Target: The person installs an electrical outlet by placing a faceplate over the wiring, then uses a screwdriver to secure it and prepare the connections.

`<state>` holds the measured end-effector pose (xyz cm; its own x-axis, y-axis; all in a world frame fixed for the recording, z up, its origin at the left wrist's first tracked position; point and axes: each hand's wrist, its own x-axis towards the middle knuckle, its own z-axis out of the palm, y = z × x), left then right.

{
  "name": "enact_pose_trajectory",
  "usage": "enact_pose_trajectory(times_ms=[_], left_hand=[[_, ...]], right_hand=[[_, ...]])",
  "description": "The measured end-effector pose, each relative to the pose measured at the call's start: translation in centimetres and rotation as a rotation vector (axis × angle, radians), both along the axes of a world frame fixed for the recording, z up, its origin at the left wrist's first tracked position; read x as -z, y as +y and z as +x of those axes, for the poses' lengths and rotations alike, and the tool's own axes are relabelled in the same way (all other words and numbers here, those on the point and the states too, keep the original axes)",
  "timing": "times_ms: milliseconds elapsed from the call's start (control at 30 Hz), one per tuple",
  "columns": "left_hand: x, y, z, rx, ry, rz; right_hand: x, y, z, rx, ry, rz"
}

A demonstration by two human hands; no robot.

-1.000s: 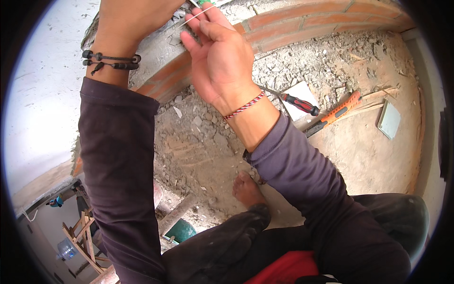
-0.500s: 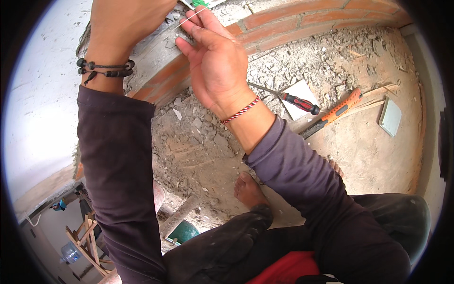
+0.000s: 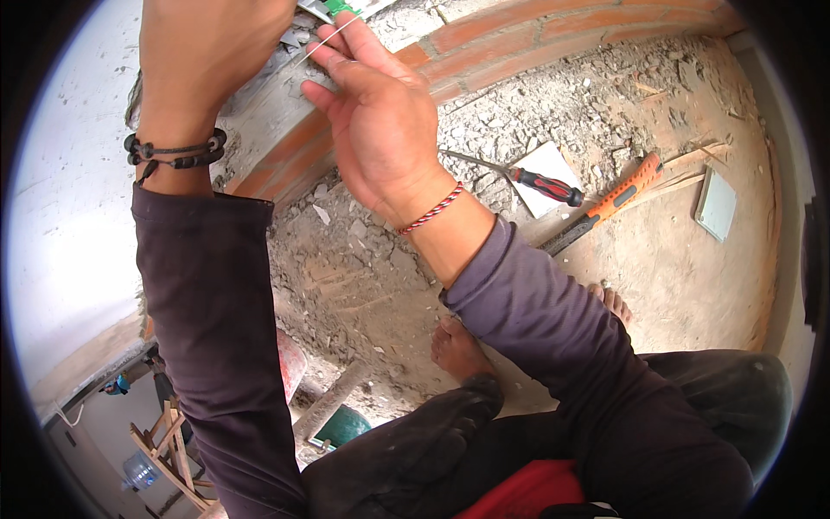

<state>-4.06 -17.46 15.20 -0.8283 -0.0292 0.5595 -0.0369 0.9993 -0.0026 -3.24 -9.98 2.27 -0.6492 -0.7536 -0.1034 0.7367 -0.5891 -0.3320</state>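
My left hand (image 3: 212,56) is at the upper left beside the white wall's broken edge, its back toward me. Its fingers are hidden behind the hand and the picture's top edge. My right hand (image 3: 385,130) is turned palm up over the low brick wall, with its fingers partly bent. A thin white string (image 3: 313,53) runs across its fingertips and appears held there. Just beyond those fingertips is something bright green (image 3: 340,7), cut off by the top edge, beside a pale strip (image 3: 313,10).
Rubble (image 3: 596,104) lies along the brick wall (image 3: 510,54). On the floor are a screwdriver (image 3: 546,185), a white tile piece (image 3: 538,206), an orange-handled tool (image 3: 627,189) and another tile (image 3: 716,206). A green container (image 3: 344,426) stands by my leg; a wooden frame (image 3: 173,450) is lower left.
Both hands appear slightly further left and lower in the picture, the string along with them. The surroundings have also shifted a little, so my view has moved. My right hand's pose looks the same.
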Motion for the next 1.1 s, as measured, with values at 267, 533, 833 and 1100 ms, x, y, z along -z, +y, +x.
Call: enact_pose_trajectory(times_ms=[267, 533, 833, 1100], left_hand=[[1.7, -5.6, -0.2, 0.118, -0.025, 0.198], [0.2, -1.8, 0.0, 0.016, -0.018, 0.058], [2.3, -8.0, -0.1, 0.214, 0.012, 0.262], [0.8, -1.0, 0.3, -0.044, 0.028, -0.062]], right_hand=[[-1.0, 0.9, 0.1, 0.017, -0.1, -0.019], [0.4, -0.2, -0.3, 0.218, 0.371, 0.264], [0.2, -0.5, -0.1, 0.181, 0.215, 0.152], [0.7, -0.4, -0.8, 0.381, 0.621, 0.45]])
